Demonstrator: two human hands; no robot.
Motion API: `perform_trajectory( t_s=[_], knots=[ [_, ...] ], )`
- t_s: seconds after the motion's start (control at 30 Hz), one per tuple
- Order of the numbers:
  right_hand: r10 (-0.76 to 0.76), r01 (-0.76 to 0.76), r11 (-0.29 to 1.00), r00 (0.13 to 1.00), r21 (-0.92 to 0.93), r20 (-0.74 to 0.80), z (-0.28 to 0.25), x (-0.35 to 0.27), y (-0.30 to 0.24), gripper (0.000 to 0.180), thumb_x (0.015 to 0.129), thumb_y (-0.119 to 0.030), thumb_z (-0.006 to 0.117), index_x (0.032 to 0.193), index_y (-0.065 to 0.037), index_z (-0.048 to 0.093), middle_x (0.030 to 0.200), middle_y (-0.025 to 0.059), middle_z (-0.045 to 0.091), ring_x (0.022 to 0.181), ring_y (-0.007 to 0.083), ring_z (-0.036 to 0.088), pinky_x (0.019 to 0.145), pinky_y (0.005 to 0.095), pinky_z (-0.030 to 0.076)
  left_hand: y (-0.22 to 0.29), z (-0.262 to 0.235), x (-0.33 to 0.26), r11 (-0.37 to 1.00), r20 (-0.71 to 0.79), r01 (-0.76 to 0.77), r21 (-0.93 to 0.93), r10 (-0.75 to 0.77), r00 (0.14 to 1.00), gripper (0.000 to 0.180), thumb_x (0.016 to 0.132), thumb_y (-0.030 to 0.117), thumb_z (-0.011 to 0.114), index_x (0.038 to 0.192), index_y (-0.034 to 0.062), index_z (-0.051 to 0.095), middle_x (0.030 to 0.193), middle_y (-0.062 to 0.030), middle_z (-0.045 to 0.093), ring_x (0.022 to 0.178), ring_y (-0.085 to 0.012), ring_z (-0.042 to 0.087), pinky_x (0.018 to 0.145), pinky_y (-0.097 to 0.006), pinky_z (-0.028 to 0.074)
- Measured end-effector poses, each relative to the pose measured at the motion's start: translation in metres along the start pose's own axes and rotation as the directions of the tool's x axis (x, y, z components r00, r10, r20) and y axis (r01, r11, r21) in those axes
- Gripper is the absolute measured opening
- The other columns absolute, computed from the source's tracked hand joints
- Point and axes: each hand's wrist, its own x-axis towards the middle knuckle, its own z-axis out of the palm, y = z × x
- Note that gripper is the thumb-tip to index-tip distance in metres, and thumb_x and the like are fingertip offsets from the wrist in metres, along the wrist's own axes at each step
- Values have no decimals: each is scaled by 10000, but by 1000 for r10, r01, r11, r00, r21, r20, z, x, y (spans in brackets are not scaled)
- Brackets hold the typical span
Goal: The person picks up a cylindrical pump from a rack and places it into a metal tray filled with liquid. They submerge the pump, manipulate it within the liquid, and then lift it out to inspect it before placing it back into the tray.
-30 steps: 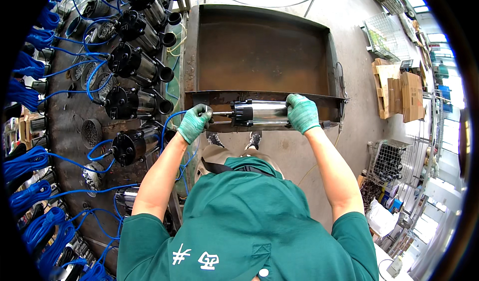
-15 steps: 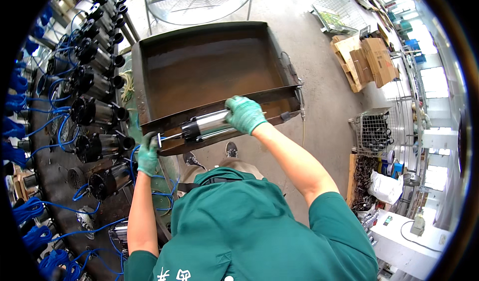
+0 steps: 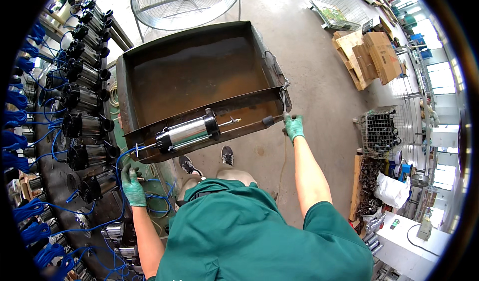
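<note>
A shiny steel cylindrical pump (image 3: pixel 189 133) with black ends lies along the narrow front compartment of a dark metal tank (image 3: pixel 128 94). A metal fitting (image 3: pixel 231 122) sticks out at the pump's right end, and a rod with a crossbar and a blue cable is at its left. My left hand (image 3: pixel 133 187), in a green glove with dark fingertips, is open beside the tank's front left corner, off the pump. At the front right corner, my gloved right hand (image 3: pixel 294 126) closes on the lower end of a slim metal hose fitting (image 3: pixel 284 101); the fingers partly hide it.
Brownish liquid (image 3: pixel 194 76) fills the tank. Rows of similar pumps (image 3: pixel 87 125) with blue cables stand on the bench at left. A large fan (image 3: pixel 184 4) is beyond the tank. Cardboard boxes (image 3: pixel 381 56) and a wire basket (image 3: pixel 381 134) are at right; a thin hose hangs below my right hand.
My right hand has let go of the pump and moved right to the hose fitting. My left hand has left the pump's rod end and dropped nearer to me. The pump now rests alone.
</note>
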Motion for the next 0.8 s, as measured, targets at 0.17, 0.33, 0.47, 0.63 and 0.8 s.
perform_trajectory(
  t_s=[0.17,0.33,0.47,0.63,0.8],
  knots=[
    [-24,-368,762,806,533,591,-1,-51,-83,287,1052,-424,554,1186,-171,569,730,-18,589,450,79,366,422,258,292,80,70,-24,987,115,-156,42,151,982,365,1073,251,600,1375,47,585,1082,-56,703,932,-107,653,822,-267,532],
    [-625,406,772,626,488,467,40,-190,-139,233,1042,-272,618,1200,-122,534,796,31,663,639,230,663,569,360,531,159,168,-48,964,375,-147,-222,224,899,476,1077,272,592,1474,35,482,1138,-72,691,1074,-124,651,955,-278,508],
    [-747,753,604,421,262,514,73,-255,-164,367,979,-212,675,1306,-143,524,958,222,716,890,453,697,705,514,568,184,218,-45,896,418,49,-442,158,895,453,1084,343,575,1393,22,492,974,-99,698,859,-196,699,812,-355,590],
    [-684,768,637,529,58,502,78,-263,-173,495,884,-98,678,1351,-223,573,1043,173,729,907,420,704,726,509,580,183,225,-28,636,290,240,-733,-27,957,301,1071,364,594,1152,74,583,720,12,487,549,-104,412,491,-279,373],
    [-516,619,753,766,-224,383,57,-196,-35,246,865,-123,689,1108,-100,714,1063,177,745,969,398,716,831,476,580,215,172,23,540,69,96,-836,-70,995,424,1048,567,523,990,154,596,548,64,285,442,-85,239,408,-290,208]
  ],
)
